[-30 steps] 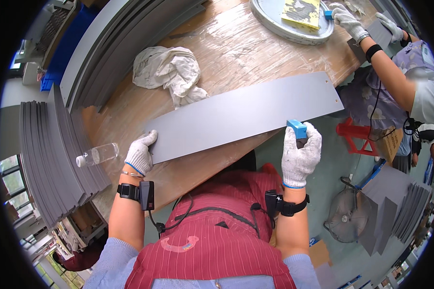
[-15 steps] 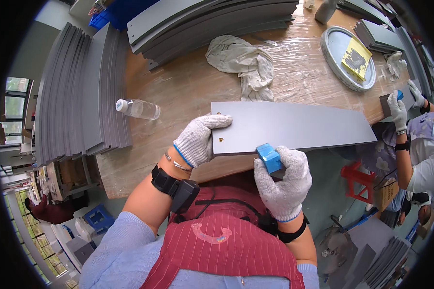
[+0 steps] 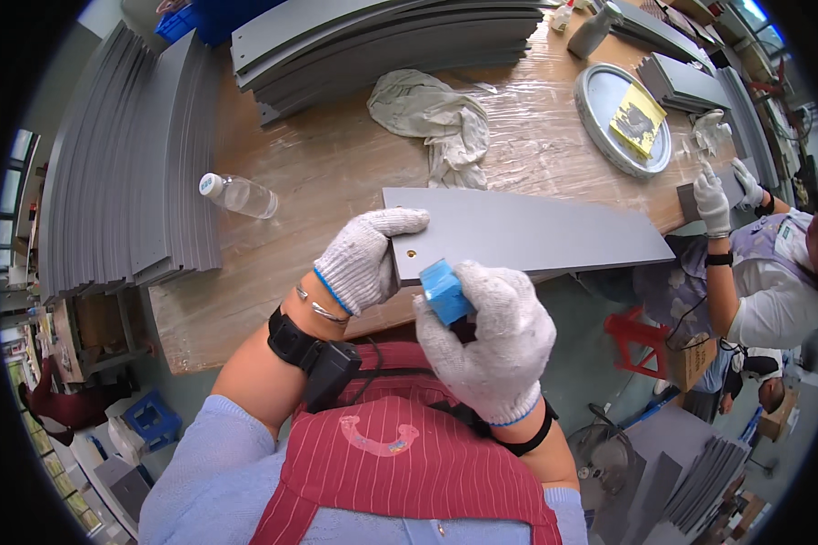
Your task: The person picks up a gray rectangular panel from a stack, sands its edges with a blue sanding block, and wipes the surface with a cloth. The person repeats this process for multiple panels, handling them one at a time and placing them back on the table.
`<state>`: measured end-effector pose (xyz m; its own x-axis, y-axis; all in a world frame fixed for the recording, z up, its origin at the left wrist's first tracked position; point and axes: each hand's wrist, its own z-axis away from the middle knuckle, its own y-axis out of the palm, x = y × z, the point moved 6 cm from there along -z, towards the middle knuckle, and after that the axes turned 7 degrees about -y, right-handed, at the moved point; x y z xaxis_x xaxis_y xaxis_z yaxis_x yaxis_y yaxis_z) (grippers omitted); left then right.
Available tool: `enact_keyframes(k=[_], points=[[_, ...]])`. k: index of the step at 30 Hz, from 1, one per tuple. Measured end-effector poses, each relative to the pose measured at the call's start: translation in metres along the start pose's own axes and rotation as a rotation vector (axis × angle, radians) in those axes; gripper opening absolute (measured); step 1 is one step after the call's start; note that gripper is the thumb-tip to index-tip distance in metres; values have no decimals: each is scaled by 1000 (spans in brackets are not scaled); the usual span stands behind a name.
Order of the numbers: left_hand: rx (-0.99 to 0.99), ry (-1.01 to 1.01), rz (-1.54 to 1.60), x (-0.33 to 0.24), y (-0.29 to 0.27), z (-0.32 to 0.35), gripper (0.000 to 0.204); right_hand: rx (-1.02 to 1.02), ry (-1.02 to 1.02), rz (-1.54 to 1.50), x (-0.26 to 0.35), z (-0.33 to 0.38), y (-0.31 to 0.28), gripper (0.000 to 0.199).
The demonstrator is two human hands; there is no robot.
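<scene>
A long grey board (image 3: 527,227), with small brass-coloured holes at its left end, reaches out over the front of the table. My left hand (image 3: 364,259), in a white knitted glove, grips that left end with the thumb lying on the top face. In my gloved right hand (image 3: 495,336) is a small blue block (image 3: 445,291), pinched between thumb and fingers. The block is at the board's near edge, close to the left end; whether it touches the edge I cannot tell.
Stacked grey boards stand at the left (image 3: 127,173) and lie at the back (image 3: 382,54). A clear bottle (image 3: 245,197), a crumpled cloth (image 3: 432,118) and a round lid (image 3: 586,118) with a yellow pad (image 3: 637,120) are on the table (image 3: 291,154). A gloved co-worker (image 3: 782,282) works at the right.
My right hand has moved left with the blue block, toward the board's left end. My left hand keeps its grip there. The whole view has shifted slightly.
</scene>
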<state>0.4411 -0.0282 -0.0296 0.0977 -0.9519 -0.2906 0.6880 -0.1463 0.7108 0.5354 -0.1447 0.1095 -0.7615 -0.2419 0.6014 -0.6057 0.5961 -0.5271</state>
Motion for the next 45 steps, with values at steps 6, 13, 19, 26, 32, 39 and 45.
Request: enact_keyframes(k=[6, 13, 19, 26, 32, 39, 45], points=[[-321, 17, -147, -5, 20, 16, 29, 5, 100, 110, -45, 12, -23, 38], [-457, -9, -252, -17, -2, 12, 28, -246, 301, 574, -162, 52, -115, 37], [-653, 12, -276, -26, -12, 1, 27, -437, 583, 848, -287, 98, -216, 33], [-441, 33, -292, -34, -45, -26, 41, -563, 756, 413, -367, 66, -286, 26], [-438, 156, -325, -27, -73, -49, 56, -131, 815, -76, -397, -73, -230, 36], [-558, 176, -329, -23, -96, -56, 51, 285, 488, 692, -499, -108, -145, 48], [-604, 101, -363, -22, -87, -48, 49, 384, 200, 644, -445, -98, -109, 53]])
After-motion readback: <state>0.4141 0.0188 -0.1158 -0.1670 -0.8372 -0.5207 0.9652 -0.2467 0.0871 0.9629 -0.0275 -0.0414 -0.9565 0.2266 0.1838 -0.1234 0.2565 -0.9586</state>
